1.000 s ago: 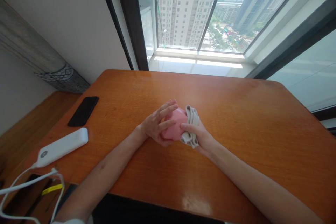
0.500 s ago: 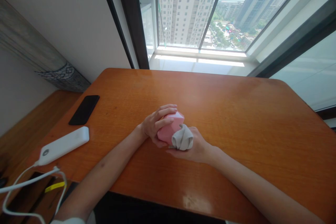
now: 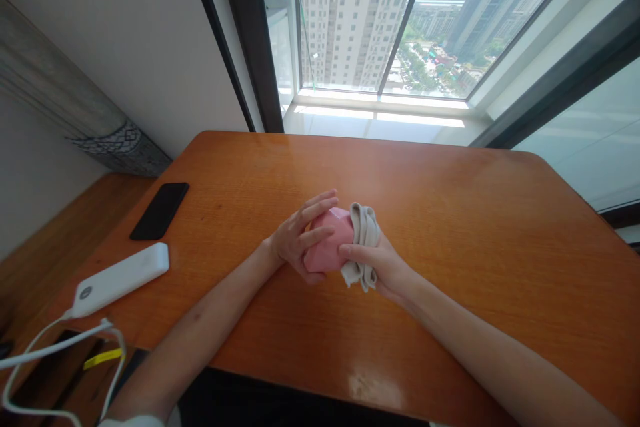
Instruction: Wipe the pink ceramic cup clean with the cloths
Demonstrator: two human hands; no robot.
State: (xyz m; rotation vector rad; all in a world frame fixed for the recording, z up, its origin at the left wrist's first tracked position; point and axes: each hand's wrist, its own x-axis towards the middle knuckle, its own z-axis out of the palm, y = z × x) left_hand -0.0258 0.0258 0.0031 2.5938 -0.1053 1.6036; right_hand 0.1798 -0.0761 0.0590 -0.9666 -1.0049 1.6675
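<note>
My left hand (image 3: 299,237) is wrapped round a small pink faceted object (image 3: 331,245) held just above the middle of the orange wooden table (image 3: 450,227). Its fingers lie across the top of the pink object. My right hand (image 3: 381,265) grips a folded beige cloth (image 3: 363,237) and presses it against the right side of the pink object. Both forearms reach in from the near edge.
A black phone (image 3: 160,210) lies at the table's left edge. A white power bank (image 3: 119,279) with a white cable (image 3: 47,350) sits nearer me on the left. A large window rises behind the table's far edge.
My right hand has moved the cloth from the front underside of the pink object up to its right side. My left hand turned the pink object slightly.
</note>
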